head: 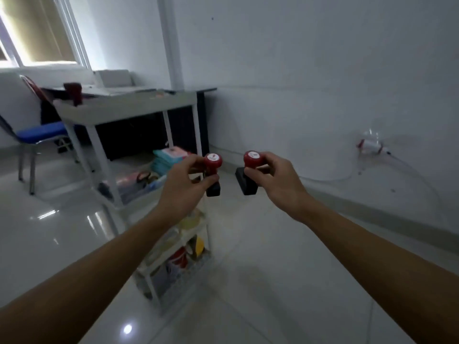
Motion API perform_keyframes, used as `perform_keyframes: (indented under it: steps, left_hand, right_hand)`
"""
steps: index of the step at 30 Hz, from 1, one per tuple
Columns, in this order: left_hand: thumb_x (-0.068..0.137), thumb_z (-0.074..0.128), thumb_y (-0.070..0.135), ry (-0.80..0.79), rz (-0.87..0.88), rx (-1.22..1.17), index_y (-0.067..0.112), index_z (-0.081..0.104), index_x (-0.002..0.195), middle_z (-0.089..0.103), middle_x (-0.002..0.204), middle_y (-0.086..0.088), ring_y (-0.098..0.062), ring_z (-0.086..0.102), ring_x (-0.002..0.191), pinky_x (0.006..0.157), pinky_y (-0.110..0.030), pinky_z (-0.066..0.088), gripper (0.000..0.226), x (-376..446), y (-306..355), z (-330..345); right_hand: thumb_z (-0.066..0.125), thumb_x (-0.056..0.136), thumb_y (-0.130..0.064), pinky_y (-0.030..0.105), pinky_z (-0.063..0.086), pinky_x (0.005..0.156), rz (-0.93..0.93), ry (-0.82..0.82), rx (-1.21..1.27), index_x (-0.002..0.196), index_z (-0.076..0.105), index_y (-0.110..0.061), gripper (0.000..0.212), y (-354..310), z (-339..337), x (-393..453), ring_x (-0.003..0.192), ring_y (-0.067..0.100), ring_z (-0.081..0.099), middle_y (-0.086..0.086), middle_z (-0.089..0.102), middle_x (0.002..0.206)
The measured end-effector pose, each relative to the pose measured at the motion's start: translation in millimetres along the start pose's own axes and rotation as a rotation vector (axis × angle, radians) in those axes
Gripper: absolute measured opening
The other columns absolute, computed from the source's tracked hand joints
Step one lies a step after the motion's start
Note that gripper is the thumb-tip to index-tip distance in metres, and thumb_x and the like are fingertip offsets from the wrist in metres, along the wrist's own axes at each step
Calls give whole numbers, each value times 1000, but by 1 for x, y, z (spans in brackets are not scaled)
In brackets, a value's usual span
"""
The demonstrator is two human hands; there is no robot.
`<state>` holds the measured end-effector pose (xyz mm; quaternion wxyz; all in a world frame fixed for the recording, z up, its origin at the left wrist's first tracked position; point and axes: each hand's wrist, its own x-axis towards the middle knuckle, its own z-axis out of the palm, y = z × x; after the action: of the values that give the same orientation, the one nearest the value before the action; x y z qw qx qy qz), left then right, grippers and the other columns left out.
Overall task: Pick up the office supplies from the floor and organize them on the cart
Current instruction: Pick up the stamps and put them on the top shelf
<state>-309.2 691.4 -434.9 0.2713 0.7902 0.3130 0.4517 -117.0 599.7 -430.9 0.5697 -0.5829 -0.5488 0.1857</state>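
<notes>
Each of my hands holds a rubber stamp with a red knob handle and a black base. My left hand (185, 188) grips the left stamp (212, 161) by its handle, held above the cart's right side. My right hand (275, 178) grips the right stamp (252, 158), with its black base to the left of the fingers. The white tiered cart (124, 109) stands below and to the left. Its top tray carries a dark red item; a middle tier holds teal packets (166, 157) and scissors. Lower tiers hold tape rolls and other supplies, blurred.
A blue chair (39, 134) stands at the left, with a dark desk behind the cart against the wall. A clear plastic item with a red part (371, 144) and a thin cable lie on the floor by the right wall. The floor is glossy white tile.
</notes>
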Motion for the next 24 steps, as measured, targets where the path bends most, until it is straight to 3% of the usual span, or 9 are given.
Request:
perform_keyframes:
  steps: [2,4,6,9,11,15,17,21,24]
  left_hand:
    - [83,77,14,54,8,-36,15,66,110,69,108,3,-9,65,104,89,-32,56,30,40,1,-5]
    - [82,78,15,104,-18,-82,16,68,105,71,102,3,-8,67,98,83,-33,57,25,76,4,-11]
    - [82,78,14,136,-23,-64,18,68,103,71,97,6,-1,66,92,78,-24,54,24,111,12,-21]
    - [84,76,13,96,2,-16,20,65,119,70,106,8,2,64,98,83,-18,52,37,158,29,-44]
    - [84,75,15,95,12,13,22,64,124,70,109,8,-1,65,101,86,-24,54,42,182,37,-63]
    - [83,77,21,142,-27,38,30,67,112,72,102,13,-3,67,99,88,-36,56,32,212,42,-103]
    - [82,77,17,154,-69,57,28,65,112,72,100,10,-5,69,96,88,-39,57,35,221,36,-124]
    - [82,76,16,97,-184,209,37,56,122,67,103,6,-7,70,89,85,-39,58,50,232,13,-166]
    - [79,79,18,10,-228,399,31,59,111,67,101,8,-8,68,89,82,-33,55,39,243,1,-196]
  right_hand:
    - [71,90,-21,12,49,75,-60,-21,-25,112,66,-18,22,-13,-3,44,86,3,64,-3,70,100]
    - [72,90,-21,10,46,72,-87,-15,-42,110,66,-20,21,-26,-9,87,84,2,63,-5,70,99]
    - [71,90,-21,9,46,71,-108,-16,-64,110,66,-20,21,-43,-14,128,82,-2,62,-6,70,98]
    - [70,91,-21,5,44,71,-142,-68,-92,111,65,-21,20,-73,-18,182,83,-7,61,-10,67,98]
    - [68,92,-22,7,46,73,-170,-125,-124,112,63,-26,21,-93,-16,211,88,-4,60,-12,66,100]
    - [68,92,-22,18,51,82,-205,-182,-115,117,63,-25,26,-115,3,254,96,4,62,-8,66,105]
    - [69,91,-21,17,51,82,-224,-204,-99,117,63,-23,27,-122,19,270,94,2,62,-9,66,103]
    - [72,88,-16,12,49,76,-284,-273,-67,118,63,-18,31,-134,56,295,87,-3,62,-12,66,100]
    - [76,85,-20,15,50,80,-318,-321,-68,116,62,-20,33,-140,93,309,89,1,64,-11,67,102]
